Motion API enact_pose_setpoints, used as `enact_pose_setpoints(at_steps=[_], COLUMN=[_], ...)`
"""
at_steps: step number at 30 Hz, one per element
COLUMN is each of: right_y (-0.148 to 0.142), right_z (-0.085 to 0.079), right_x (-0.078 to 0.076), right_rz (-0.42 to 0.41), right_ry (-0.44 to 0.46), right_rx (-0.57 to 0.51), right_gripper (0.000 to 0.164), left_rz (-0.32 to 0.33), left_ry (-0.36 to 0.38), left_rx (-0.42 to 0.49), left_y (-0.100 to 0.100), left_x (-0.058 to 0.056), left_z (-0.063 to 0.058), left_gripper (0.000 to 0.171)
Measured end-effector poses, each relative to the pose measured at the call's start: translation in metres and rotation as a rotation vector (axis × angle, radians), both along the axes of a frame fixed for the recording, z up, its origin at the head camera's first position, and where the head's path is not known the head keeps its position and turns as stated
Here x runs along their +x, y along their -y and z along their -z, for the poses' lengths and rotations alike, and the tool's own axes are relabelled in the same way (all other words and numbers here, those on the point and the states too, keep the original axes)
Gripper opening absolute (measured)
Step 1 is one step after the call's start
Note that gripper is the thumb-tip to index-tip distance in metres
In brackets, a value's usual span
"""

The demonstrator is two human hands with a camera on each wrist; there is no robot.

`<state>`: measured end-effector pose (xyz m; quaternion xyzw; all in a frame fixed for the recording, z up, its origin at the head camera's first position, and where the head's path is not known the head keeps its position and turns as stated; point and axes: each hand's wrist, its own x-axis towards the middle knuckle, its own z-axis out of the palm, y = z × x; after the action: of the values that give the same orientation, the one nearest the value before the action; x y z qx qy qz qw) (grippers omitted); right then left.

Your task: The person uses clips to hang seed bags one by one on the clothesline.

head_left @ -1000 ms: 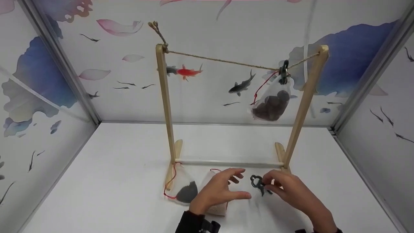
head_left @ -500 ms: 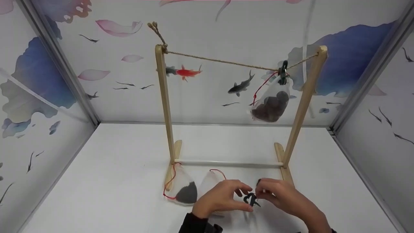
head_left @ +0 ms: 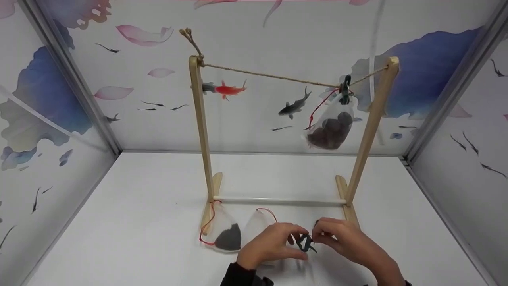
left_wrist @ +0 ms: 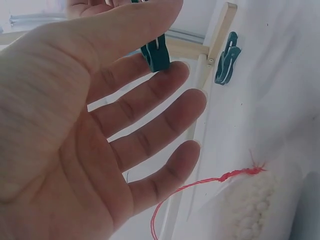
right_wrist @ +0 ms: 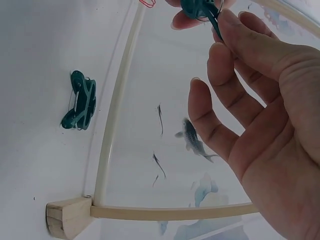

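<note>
A dark green spring clip [head_left: 304, 243] is between my hands, low over the table's front. My left hand [head_left: 274, 244] holds it between thumb and fingers; in the left wrist view the clip's lower end [left_wrist: 156, 57] touches a fingertip. My right hand [head_left: 343, 236] pinches it from the other side with thumb and index finger, its remaining fingers loosely bent, as the right wrist view shows. Another green clip [right_wrist: 81, 102] lies on the table by the right hand, mostly hidden in the head view. A mesh bag with white pellets [left_wrist: 250, 205] lies partly behind my left hand.
A wooden frame [head_left: 201, 131] with a sagging rope [head_left: 270, 74] stands ahead. A clip [head_left: 345, 90] fastens a bag of dark round pieces [head_left: 331, 131] to the rope's right part. A bag with dark grey contents [head_left: 229, 237] lies at the frame's left foot. Printed panels surround the table.
A second ago my right hand held the clip farther back and my left hand was apart from it. Both have come together at the clip, nearer the front; the last half second shows little movement.
</note>
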<state>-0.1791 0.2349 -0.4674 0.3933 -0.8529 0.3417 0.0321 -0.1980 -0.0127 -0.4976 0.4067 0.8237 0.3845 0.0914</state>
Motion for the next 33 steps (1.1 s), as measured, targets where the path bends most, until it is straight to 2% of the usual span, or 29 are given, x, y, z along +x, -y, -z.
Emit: enact_pose_setpoints(at_steps=[7,11,13,18,21,26,33], right_y=[0.0004,0.0002,-0.0008,-0.002,-0.0016,-0.001,-0.0001], right_z=[0.0015,0.0023,0.002,-0.0003,-0.0012,-0.0007,-0.0007], right_x=[-0.0011,-0.0028,-0.0025,0.0004,0.0015,0.0016,-0.0001], right_rz=[-0.03,-0.028,0.001,0.095,0.136,0.158,0.164], right_ry=[-0.01,-0.008,0.02,0.114,0.149,0.196,0.188], right_rx=[-0.037,-0.044,-0.035,0.023,0.058,0.069,0.049], right_gripper=[0.023,0.02,0.02,0.046,0.06,0.064,0.055], left_rz=[-0.009,-0.039,-0.07,-0.185,-0.221,-0.199,-0.182], left_ry=[0.006,0.019,0.033,0.031,0.01,0.012,0.01], left_rx=[0.009,-0.002,-0.007,-0.007,0.008,0.047,0.072], left_y=[-0.0015,-0.0021,-0.0021,-0.0009,0.0002,0.0004,-0.0002], left_x=[0.0011,0.0021,0.0018,0.0004,0.0006,0.0011,0.0015], left_z=[-0.0018,-0.0028,-0.003,-0.0038,-0.0049,-0.0075,-0.0097], left_gripper=[0.045,0.042,0.041,0.044,0.045,0.045,0.046])
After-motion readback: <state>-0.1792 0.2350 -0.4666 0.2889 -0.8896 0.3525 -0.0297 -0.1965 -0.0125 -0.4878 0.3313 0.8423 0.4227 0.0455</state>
